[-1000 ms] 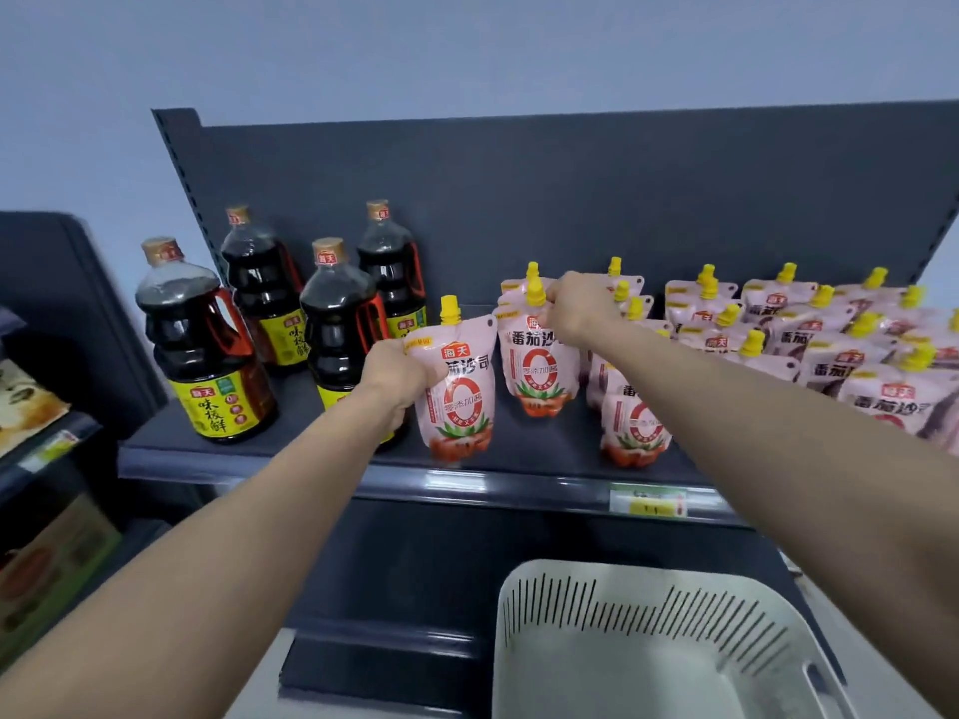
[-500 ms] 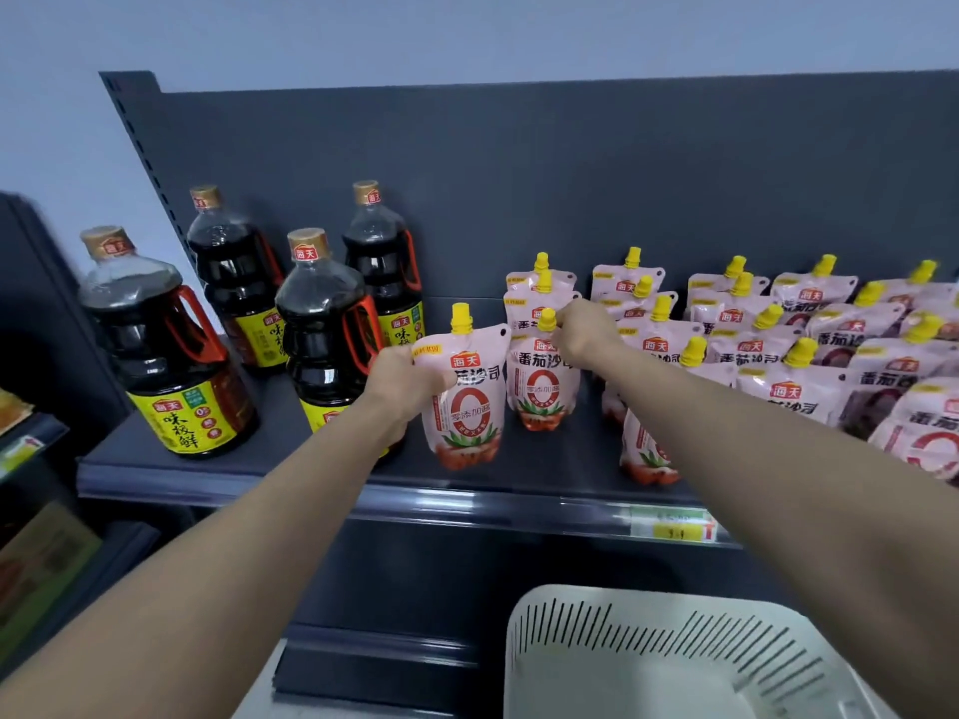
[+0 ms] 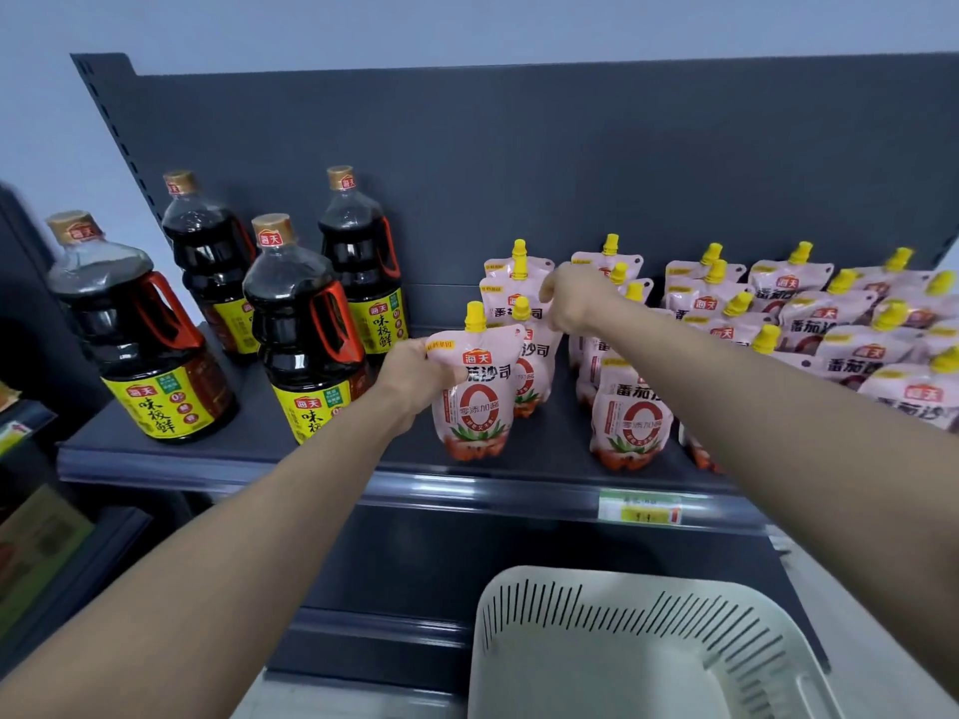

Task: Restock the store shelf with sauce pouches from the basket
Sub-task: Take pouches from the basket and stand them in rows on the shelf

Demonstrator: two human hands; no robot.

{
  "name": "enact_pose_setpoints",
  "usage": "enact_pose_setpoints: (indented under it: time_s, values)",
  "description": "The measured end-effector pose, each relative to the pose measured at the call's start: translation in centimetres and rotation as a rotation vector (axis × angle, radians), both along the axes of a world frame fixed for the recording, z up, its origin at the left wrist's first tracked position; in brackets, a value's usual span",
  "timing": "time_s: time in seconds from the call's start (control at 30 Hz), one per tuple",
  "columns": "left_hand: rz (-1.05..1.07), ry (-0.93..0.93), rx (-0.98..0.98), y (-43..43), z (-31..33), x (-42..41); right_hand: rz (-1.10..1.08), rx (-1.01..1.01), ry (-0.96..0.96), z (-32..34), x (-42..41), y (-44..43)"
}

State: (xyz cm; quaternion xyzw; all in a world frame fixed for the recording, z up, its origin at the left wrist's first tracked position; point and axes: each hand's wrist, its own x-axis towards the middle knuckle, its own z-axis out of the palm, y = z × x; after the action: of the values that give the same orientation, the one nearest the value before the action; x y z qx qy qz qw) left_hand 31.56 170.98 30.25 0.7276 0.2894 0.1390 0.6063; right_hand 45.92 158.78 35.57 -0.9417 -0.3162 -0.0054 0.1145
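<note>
A pink sauce pouch (image 3: 477,407) with a yellow cap stands upright near the front of the dark shelf (image 3: 322,467). My left hand (image 3: 415,378) grips its upper left edge. Right behind it stands a second pouch (image 3: 534,350); my right hand (image 3: 576,301) is curled at its top right corner, fingers pinched there. Rows of the same pouches (image 3: 809,313) fill the shelf to the right, several leaning. The white slotted basket (image 3: 597,609) sits below at the bottom right; the part in view holds no pouches.
Several dark soy sauce bottles (image 3: 306,350) with yellow labels stand on the shelf's left half, close to my left hand. A price tag (image 3: 639,508) is clipped to the shelf's front rail. Another shelf unit (image 3: 31,537) stands at the far left.
Both hands stay on the same two pouches. The second pouch has moved back a little behind the front one. My view has shifted slightly.
</note>
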Motion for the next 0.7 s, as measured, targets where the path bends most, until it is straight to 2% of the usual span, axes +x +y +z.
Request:
enact_pose_setpoints:
  time_s: [0.27, 0.4, 0.7]
  values:
    - [-0.075, 0.016, 0.055, -1.9, -1.4, 2.0, 0.019, 0.218, -0.075, 1.9, -1.2, -3.0]
    - [-0.122, -0.037, 0.046, -2.5, -2.3, 2.4, 0.045, 0.270, -0.105, 2.0, -2.1, -4.8]
    - [-0.156, -0.034, 0.051, -2.8, -2.6, 3.0, 0.064, 0.283, -0.090, 1.5, -3.5, -6.7]
